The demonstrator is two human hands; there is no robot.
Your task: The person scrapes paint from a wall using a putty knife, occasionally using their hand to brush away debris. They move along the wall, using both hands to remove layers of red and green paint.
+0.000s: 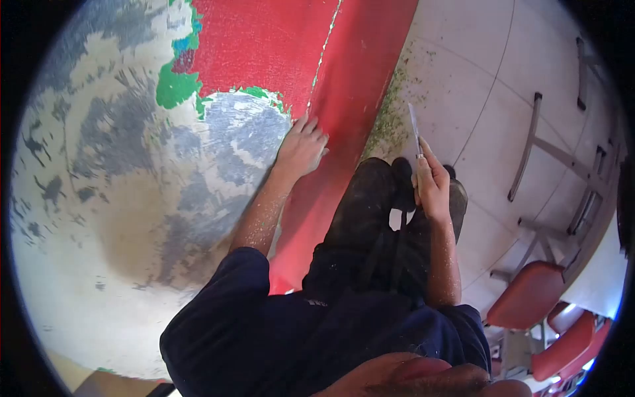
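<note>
My left hand (302,147) rests on the painted surface, its fingers stretched over the corner edge, right at the lower end of a chipped pale line. Beside it, red paint (258,46) ends in a ragged border with green paint (177,87) showing from underneath. Further left the surface is a bare, scraped grey and cream patch (159,152). In front of my knees, my right hand (432,182) is closed around a narrow-bladed knife (415,126), its blade pointing away from me and apart from the red side face.
Small greenish paint flakes (391,109) lie on the tiled floor (469,79) along the base of the red face. To the right stand metal furniture legs (527,145), red seats (529,294) and a white tabletop (598,281).
</note>
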